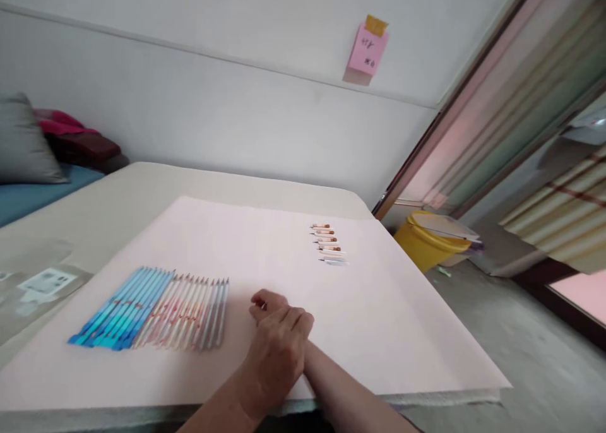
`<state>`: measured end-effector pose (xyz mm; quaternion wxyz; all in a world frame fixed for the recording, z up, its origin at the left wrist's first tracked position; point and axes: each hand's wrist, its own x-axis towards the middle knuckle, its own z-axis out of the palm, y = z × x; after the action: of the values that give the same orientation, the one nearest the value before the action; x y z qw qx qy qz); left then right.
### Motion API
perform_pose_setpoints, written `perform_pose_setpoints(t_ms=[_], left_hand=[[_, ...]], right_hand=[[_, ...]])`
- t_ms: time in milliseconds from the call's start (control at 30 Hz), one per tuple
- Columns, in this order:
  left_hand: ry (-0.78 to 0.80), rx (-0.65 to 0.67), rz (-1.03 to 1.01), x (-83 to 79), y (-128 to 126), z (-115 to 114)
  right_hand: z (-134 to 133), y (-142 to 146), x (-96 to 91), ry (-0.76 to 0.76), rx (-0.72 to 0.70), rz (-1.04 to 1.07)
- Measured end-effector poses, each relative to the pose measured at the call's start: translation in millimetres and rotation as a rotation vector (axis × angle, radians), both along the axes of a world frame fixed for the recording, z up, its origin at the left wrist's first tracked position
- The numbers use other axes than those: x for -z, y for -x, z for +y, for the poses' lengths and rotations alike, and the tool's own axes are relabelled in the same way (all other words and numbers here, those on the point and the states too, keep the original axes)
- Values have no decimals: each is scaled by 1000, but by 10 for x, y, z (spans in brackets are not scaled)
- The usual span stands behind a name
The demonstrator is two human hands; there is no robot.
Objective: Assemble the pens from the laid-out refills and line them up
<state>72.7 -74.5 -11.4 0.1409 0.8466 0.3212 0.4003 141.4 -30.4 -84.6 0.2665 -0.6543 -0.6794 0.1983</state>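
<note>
My left hand (pixel 279 338) is closed around my right wrist, its fingers wrapped over the top. Beyond it, my right hand (pixel 267 300) rests near the sheet with loosely curled fingers and nothing visible in them. To the left of both hands lies a tidy row of pens: blue ones (pixel 124 310), white ones with red and orange patterns (pixel 177 313) and grey ones (pixel 215 313), tips pointing away. Farther off to the right, several short pens or refills with brown parts (pixel 326 240) lie in a column, tips to the left. Neither hand touches the pens.
A pale pink sheet (pixel 398 332) covers much of the table (pixel 156 177). Clear plastic packaging with a white label (pixel 47 281) lies at the left edge. A yellow bin (pixel 421 237) stands on the floor at right. A pink note (pixel 368 49) is taped to the wall.
</note>
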Motion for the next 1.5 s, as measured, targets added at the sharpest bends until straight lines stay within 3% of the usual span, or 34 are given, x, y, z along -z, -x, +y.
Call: perform_pose_setpoints(t_ms=[200,333,433,567,733,833,900,967,1100,1233,1300,1500], left_hand=[[-128,49,112,74,0,37],[-127,63,112,85,-11,46],[-122,61,119,99,-33,50],[-122,67,141,128,-60,58],[-147,60,154,179,-46,90],[-86,37,112,187,-27,115],[38,7,35,161,-17,137],[264,-62,-88,114,-8,170],[924,-237,-559,63,42,289],[1506,-394,-1028,167,115,380],[1619,-451,-1090,227,118,375],[1663,-431,-1049,249,-10,258]], right_hand=[[350,-905,-267,-73,195,-151],[389,-1569,-160,-42,447,-372],[397,-1873,-2,53,474,-491],[413,-1959,58,118,364,-538],[388,-1785,-111,95,204,-557],[329,-1597,-223,120,132,-577],[271,-1438,-282,142,78,-589],[200,-1264,-327,159,26,-593],[60,-966,-382,174,-66,-565],[3,-882,-413,185,-109,-498],[11,-914,-427,195,-105,-456],[36,-999,-504,225,-78,-298]])
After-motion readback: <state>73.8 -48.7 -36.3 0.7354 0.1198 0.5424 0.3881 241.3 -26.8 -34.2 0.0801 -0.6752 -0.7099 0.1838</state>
